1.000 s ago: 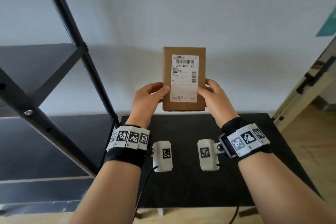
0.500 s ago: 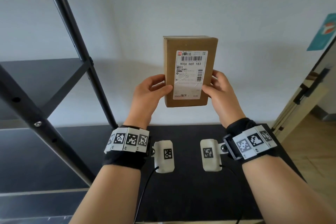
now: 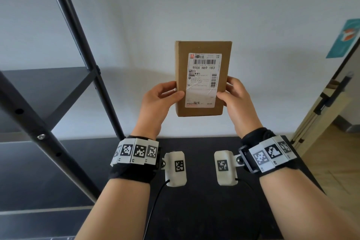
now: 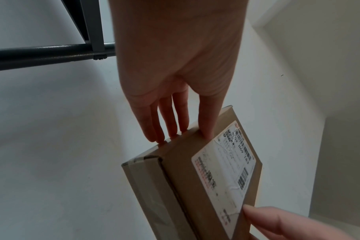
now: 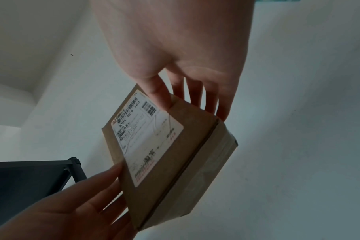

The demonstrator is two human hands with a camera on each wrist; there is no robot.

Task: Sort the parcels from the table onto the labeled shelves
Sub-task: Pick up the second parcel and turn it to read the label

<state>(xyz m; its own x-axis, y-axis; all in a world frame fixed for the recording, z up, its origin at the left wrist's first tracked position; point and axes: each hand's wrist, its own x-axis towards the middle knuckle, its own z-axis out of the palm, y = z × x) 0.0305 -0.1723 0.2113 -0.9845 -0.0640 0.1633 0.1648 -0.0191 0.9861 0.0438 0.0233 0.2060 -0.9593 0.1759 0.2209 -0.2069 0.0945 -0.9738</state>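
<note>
A brown cardboard parcel (image 3: 202, 46) with a white shipping label (image 3: 203, 80) reading "900X H69 183" is held upright in front of the white wall, above the black table (image 3: 194, 210). My left hand (image 3: 161, 97) grips its left edge, thumb on the front face and fingers behind. My right hand (image 3: 233, 95) grips its right edge the same way. The left wrist view shows the parcel (image 4: 181, 178) pinched between thumb and fingers, and the right wrist view shows the parcel (image 5: 187, 146) likewise.
A black metal shelf rack (image 3: 81, 45) stands at the left, with a dark shelf board (image 3: 39, 87) at chest height and lower boards below. An open door frame (image 3: 327, 103) and a teal poster (image 3: 344, 39) are at the right.
Both hands have raised the parcel higher in front of the wall and brought it a little nearer. The grip is unchanged.
</note>
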